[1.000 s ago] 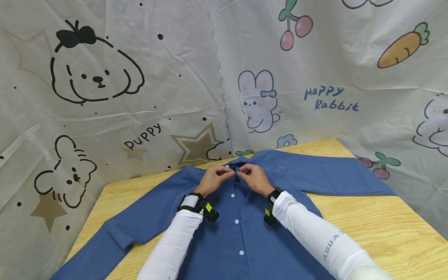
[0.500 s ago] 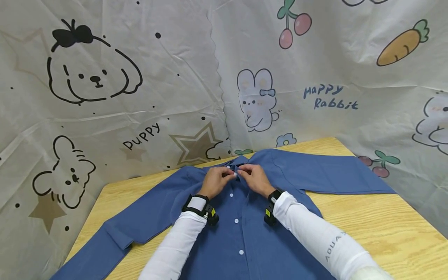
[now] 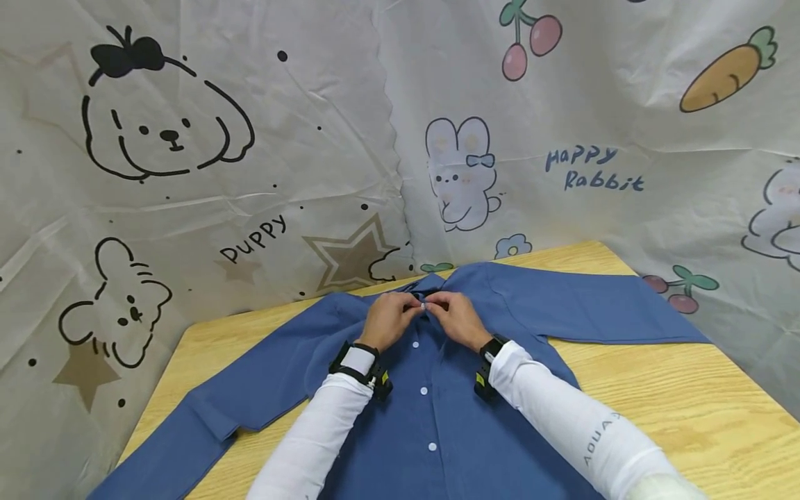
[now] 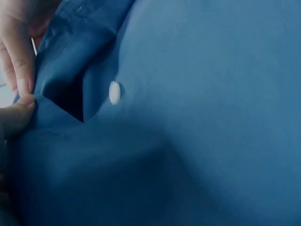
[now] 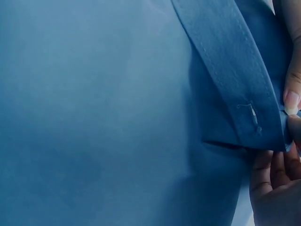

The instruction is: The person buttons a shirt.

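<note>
A blue button-up shirt [image 3: 400,423] lies front up, its collar [image 3: 431,282] at the far side. My left hand [image 3: 387,321] and right hand [image 3: 459,321] meet just below the collar, pinching the shirt's front edge between thumbs and fingers. A small white button [image 3: 423,306] shows between their fingertips in the head view. In the left wrist view, fingertips pinch the cloth at the left, and a lower button [image 4: 114,92] stands out beside a fold. The right wrist view shows a stitched buttonhole [image 5: 254,117] in the raised placket, close to the pinching fingers.
The shirt rests on a wooden table [image 3: 650,389]. Its left-side sleeve [image 3: 250,382] runs toward the near left, the other sleeve [image 3: 600,305] out to the right. A printed cloth [image 3: 300,139] hangs behind the table. Several white buttons run down the front.
The left hand has shifted slightly right and its wrist has turned a little, bringing its fingertips against the right hand's. The white button now shows between them. The right hand stays almost in place.
</note>
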Demonstrator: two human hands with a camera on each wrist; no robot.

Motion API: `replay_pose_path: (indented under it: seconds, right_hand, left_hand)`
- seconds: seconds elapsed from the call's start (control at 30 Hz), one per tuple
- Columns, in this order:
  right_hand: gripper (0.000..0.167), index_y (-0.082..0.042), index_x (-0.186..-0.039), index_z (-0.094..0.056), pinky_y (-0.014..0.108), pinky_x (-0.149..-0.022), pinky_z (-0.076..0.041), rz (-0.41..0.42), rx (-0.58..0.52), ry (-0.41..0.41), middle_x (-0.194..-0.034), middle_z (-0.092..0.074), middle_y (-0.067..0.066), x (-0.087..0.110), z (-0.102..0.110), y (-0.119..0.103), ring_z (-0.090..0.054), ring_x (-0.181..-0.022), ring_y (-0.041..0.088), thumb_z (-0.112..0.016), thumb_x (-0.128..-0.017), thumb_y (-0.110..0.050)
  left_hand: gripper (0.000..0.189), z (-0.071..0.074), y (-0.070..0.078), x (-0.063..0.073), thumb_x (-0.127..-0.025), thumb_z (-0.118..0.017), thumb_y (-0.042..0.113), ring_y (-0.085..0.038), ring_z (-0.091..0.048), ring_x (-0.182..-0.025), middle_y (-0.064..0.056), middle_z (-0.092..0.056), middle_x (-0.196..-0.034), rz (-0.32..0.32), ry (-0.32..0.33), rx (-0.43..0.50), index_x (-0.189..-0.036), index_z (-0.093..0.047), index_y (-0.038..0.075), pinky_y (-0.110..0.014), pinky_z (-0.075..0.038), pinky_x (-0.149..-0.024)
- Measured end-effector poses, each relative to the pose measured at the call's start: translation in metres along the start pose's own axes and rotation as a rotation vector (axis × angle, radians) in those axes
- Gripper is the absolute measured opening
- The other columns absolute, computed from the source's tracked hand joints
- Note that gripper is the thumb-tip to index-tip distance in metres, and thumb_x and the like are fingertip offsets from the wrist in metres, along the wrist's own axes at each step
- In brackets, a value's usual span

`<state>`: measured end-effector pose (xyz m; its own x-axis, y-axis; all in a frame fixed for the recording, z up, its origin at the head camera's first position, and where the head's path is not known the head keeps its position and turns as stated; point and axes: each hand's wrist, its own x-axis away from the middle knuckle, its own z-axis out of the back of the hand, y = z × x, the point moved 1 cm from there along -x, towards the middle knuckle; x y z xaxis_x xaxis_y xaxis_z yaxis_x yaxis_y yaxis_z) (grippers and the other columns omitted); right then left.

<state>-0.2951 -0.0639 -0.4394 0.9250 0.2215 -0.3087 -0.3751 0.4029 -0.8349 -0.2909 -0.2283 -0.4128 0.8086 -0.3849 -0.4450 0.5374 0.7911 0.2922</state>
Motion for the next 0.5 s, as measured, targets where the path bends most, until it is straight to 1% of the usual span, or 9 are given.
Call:
replay_pose_path:
  seconds: [0.07, 0.13, 0.2, 0.27, 0.33, 0.4, 0.5]
  right_hand:
    - [0.019, -0.003, -0.108, -0.070, 0.035, -0.077, -0.050, 0.000, -0.009, 0.014, -0.102, -0.069, 0.007, -0.0003, 0.0007, 0.0001, -0.063, -0.089, 0.018, -0.062, -0.094, -0.013]
    - [0.019, -0.003, -0.107, -0.070, 0.035, -0.077, -0.050, -0.001, -0.013, 0.018, -0.101, -0.069, 0.007, -0.0011, 0.0015, 0.0000, -0.063, -0.089, 0.018, -0.063, -0.094, -0.014]
    - [0.019, -0.004, -0.106, -0.071, 0.035, -0.077, -0.050, -0.002, -0.012, 0.014, -0.100, -0.069, 0.006, -0.0021, 0.0020, -0.0001, -0.063, -0.088, 0.018, -0.064, -0.093, -0.015]
    - [0.018, -0.004, -0.105, -0.071, 0.035, -0.077, -0.050, -0.001, -0.004, 0.005, -0.100, -0.069, 0.005, -0.0028, 0.0025, 0.0000, -0.063, -0.087, 0.017, -0.064, -0.093, -0.016]
    - [0.018, -0.004, -0.105, -0.071, 0.035, -0.076, -0.050, 0.008, 0.009, -0.004, -0.099, -0.069, 0.005, -0.0025, 0.0026, 0.0004, -0.063, -0.086, 0.017, -0.065, -0.093, -0.017]
    - [0.018, -0.004, -0.104, -0.072, 0.035, -0.076, -0.050, 0.017, 0.017, -0.011, -0.098, -0.069, 0.005, -0.0017, 0.0026, 0.0006, -0.063, -0.086, 0.017, -0.065, -0.093, -0.017]
    - [0.017, -0.004, -0.103, -0.072, 0.035, -0.075, -0.050, 0.028, 0.022, -0.019, -0.097, -0.069, 0.006, 0.0004, 0.0027, 0.0014, -0.063, -0.086, 0.018, -0.064, -0.093, -0.015]
  left_hand:
    - [0.009, -0.0002, 0.0022, -0.0007, -0.084, -0.074, 0.019, -0.015, -0.065, -0.073, 0.000, -0.071, -0.084, -0.015, 0.032, -0.005, -0.088, -0.075, 0.011, -0.033, -0.050, -0.066]
    - [0.009, -0.0011, 0.0023, -0.0004, -0.083, -0.075, 0.018, -0.016, -0.065, -0.072, -0.001, -0.071, -0.083, -0.010, 0.066, 0.003, -0.088, -0.074, 0.010, -0.033, -0.050, -0.065]
    - [0.013, -0.0017, 0.0006, 0.0007, -0.083, -0.075, 0.018, -0.016, -0.066, -0.071, -0.002, -0.072, -0.082, 0.001, 0.092, 0.022, -0.092, -0.072, 0.009, -0.034, -0.050, -0.065]
    - [0.018, -0.0019, -0.0017, 0.0016, -0.084, -0.075, 0.018, -0.016, -0.066, -0.070, -0.003, -0.072, -0.081, -0.004, 0.098, 0.041, -0.099, -0.071, 0.009, -0.035, -0.050, -0.063]
    - [0.027, -0.0019, -0.0044, 0.0019, -0.085, -0.074, 0.018, -0.016, -0.066, -0.069, -0.003, -0.071, -0.080, -0.015, 0.077, 0.059, -0.109, -0.069, 0.010, -0.035, -0.050, -0.064]
    - [0.031, -0.0012, -0.0056, 0.0017, -0.085, -0.073, 0.017, -0.015, -0.065, -0.068, -0.004, -0.071, -0.083, -0.050, 0.046, 0.069, -0.115, -0.069, 0.010, -0.034, -0.050, -0.063]
    - [0.029, -0.0001, -0.0059, 0.0003, -0.086, -0.072, 0.016, -0.012, -0.062, -0.067, -0.002, -0.071, -0.084, -0.095, -0.008, 0.056, -0.114, -0.070, 0.011, -0.031, -0.049, -0.062]
